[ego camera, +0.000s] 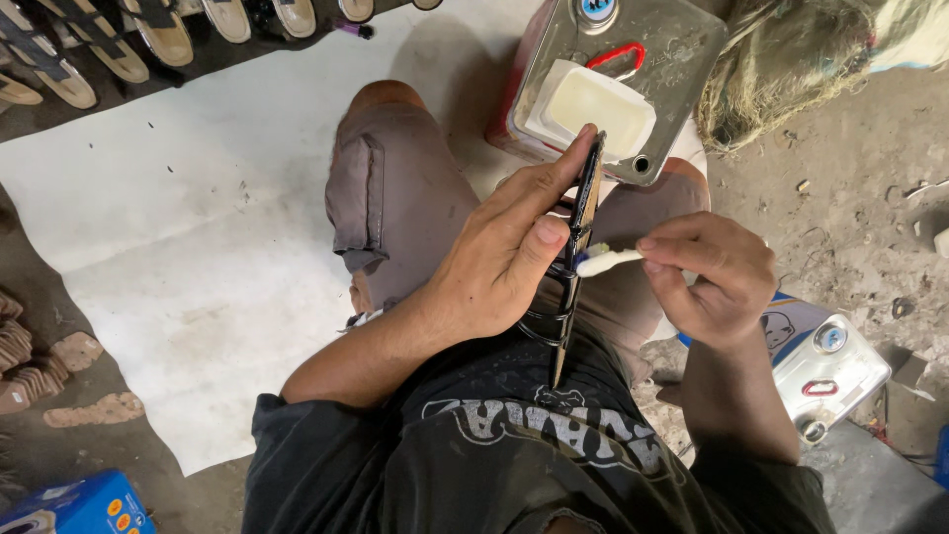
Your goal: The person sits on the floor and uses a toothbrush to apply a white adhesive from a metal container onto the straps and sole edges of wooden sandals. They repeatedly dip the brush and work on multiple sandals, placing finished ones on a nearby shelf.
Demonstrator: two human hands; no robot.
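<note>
A bare, dusty floor (850, 198) is seen, grey and littered with small scraps on the right. A large white sheet (198, 227) is spread over it on the left, reaching from near to far. A row of sandals (109, 44) is laid out on the floor along the far left edge of the sheet. Brown soles (59, 381) are stacked and scattered on the near left. A blue box (79, 506) is set at the near left corner. A metal can (613, 79) stands at the far middle, partly on the sheet, and a second metal can (825, 371) lies on the near right.
</note>
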